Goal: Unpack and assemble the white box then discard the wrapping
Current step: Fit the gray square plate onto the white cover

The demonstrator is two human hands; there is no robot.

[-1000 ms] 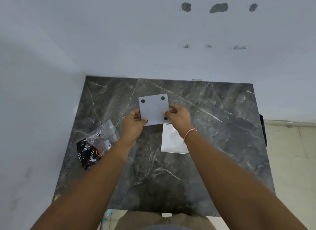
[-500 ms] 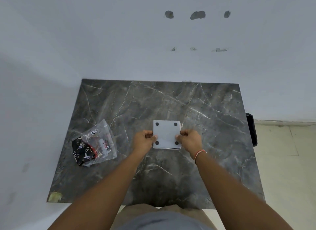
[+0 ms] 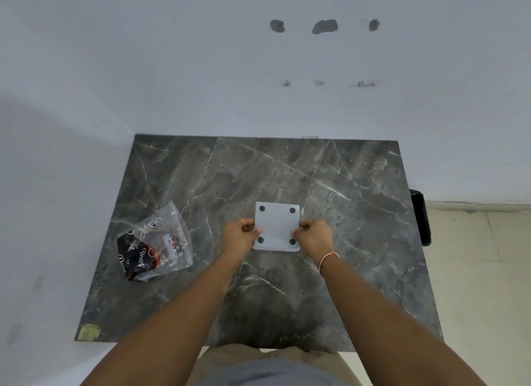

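Flat square white box (image 3: 277,227) with four dark round dots, at centre of dark grey marble counter (image 3: 359,213), left hand (image 3: 240,236) at its 9 o'clock edge, right hand (image 3: 314,236) at 3 o'clock, fingers of both closed on box, crumpled clear plastic wrapping (image 3: 155,243) with black print lying at 9 o'clock, well apart

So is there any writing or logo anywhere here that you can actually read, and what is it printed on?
"Dov…": curly white script, cut off, on the black insert inside the clear plastic bag lying on the marble table.
Small round symbols on that bag: too small to read.
White and red label inside the bag: blurred, unreadable.
White box held between the left hand and right hand: four dark dots, no text.
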